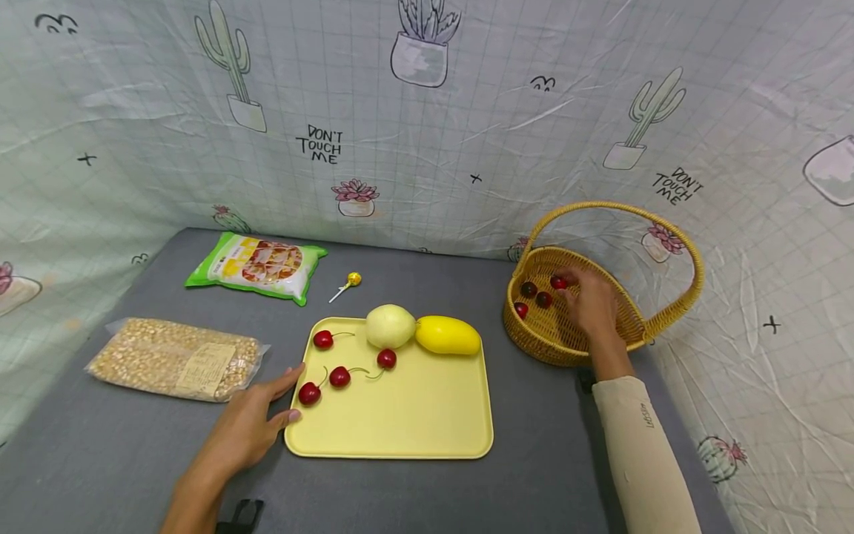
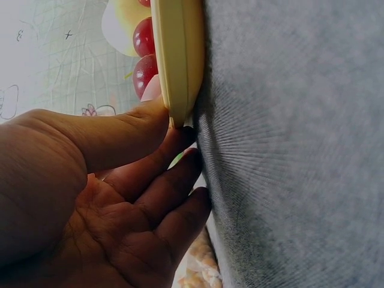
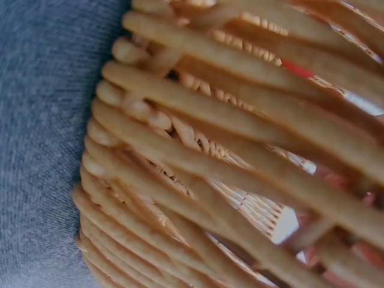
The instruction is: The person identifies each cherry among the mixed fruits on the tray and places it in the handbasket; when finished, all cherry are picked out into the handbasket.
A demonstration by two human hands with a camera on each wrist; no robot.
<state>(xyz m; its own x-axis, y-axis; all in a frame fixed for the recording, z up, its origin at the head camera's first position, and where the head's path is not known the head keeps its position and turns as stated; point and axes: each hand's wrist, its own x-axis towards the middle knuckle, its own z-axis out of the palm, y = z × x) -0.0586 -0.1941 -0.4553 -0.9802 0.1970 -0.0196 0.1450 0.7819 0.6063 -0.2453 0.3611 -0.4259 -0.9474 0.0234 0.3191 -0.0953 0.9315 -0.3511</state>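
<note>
Pinching left edge of yellow tray (image 1: 400,423) with left hand (image 1: 248,424), thumb over rim. Reaching into wicker basket (image 1: 536,340) with right hand (image 1: 594,302), fingertips at red cherry (image 1: 557,282) (cannot tell whether gripped); three more nearby. On tray: four stemmed cherries (image 1: 340,377), pale round fruit (image 1: 390,326), yellow oblong fruit (image 1: 448,335).

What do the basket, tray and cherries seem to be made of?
Basket: woven, satiny strands, likely wicker or plastic imitation, from the interlaced weave. Tray: probably plastic, smooth, judging by its even yellow and rounded rim. Cherries: glossy with bright highlights; perhaps plastic, though real fruit isn't ruled out.
</note>
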